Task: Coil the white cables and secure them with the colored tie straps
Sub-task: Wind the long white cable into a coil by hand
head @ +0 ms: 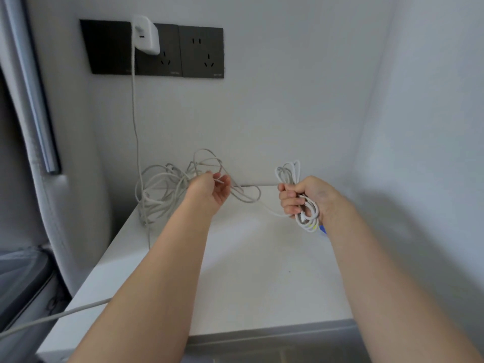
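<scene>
Head view: the right hand (301, 197), at about 3 o'clock from the middle of the scene, is clenched around a coil of white cable (289, 171), whose loops stick out above the fist and hang below it. At the coil's lower end, toward 5 o'clock, there is a yellow-green bit (311, 227) and a blue bit (322, 229), possibly tie straps, though they are too blurred to be sure. One strand leaves the fist toward 9 o'clock and joins a loose tangle of cable (162, 187) lying at the back of the white counter (248, 271), against the wall. The left hand (210, 188), well apart from the right, pinches a strand of that tangle between thumb and curled fingers. At 11 o'clock a white charger (145, 35) sits in a dark socket panel (201, 52), and its cord (134, 113) drops down to the tangle.
</scene>
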